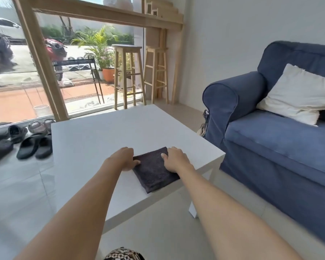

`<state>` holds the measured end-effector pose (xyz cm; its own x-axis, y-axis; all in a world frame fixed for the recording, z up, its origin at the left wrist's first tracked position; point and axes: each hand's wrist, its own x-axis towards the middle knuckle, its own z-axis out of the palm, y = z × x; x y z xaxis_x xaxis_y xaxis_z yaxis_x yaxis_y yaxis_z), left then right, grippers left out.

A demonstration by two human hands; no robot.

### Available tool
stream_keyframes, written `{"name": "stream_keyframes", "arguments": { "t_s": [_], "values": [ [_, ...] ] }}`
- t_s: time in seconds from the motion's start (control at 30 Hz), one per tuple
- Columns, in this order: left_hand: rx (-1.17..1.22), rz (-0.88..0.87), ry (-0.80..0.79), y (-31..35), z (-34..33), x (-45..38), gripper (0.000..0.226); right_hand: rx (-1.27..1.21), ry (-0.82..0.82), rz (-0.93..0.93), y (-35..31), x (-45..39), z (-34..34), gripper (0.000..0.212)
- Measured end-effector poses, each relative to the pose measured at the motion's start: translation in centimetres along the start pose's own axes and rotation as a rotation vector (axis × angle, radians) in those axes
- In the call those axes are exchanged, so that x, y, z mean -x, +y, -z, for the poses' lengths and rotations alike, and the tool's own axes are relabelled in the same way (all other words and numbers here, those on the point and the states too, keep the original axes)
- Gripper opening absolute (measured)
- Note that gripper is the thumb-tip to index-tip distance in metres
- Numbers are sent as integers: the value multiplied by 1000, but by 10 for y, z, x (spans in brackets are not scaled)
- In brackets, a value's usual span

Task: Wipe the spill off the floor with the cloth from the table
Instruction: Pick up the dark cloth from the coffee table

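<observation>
Fingers (135,162) of the left hand (125,158) curl down onto the left edge of the cloth (154,171), thumb tip on the fabric; whether they have actually closed around it, can't tell. Right hand (174,159) lies palm-down on the cloth's far right corner, fingers mostly straight and loosely spread, thumb pointing left across the top, no pinch visible. Cloth is dark grey, folded into a thick square, lying flat on the white table (101,136) near its front right corner, rotated so one corner points toward the near edge. Both forearms reach in from the bottom of the view, bare. Rest of the tabletop shows nothing else on it. Pale tile floor (158,222) around the table; no spill that I can make out in this view. Blue sofa (270,147) just right of the table, white cushion (296,94) propped in its corner. Black sandals (34,145) and other shoes on the floor to the left, by the glass door. Two wooden stools (129,76) stand beyond the table against the window wall.
</observation>
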<state>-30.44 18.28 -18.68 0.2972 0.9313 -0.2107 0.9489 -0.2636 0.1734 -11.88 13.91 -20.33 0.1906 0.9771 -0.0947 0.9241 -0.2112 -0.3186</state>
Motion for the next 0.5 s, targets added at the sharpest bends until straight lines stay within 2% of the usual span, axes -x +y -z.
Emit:
{"name": "stream_keyframes", "arguments": {
  "t_s": [0.13,0.23,0.37,0.4,0.43,0.5],
  "values": [
    [41,-10,44,1,3,0,42,-156,160,-52,-6,-3,-5,35],
    [84,-9,48,5,6,2,34,-362,179,-116,-7,-7,-2,29],
    [166,-16,62,13,19,11,19,-552,167,-177,-10,-1,15,34],
    [180,-21,73,15,25,14,18,-584,152,-171,-10,1,21,29],
    [191,-27,84,18,31,19,19,-596,131,-153,-9,6,29,13],
    [205,-39,103,24,45,26,23,-608,97,-142,-7,15,45,45]
  ]
}}
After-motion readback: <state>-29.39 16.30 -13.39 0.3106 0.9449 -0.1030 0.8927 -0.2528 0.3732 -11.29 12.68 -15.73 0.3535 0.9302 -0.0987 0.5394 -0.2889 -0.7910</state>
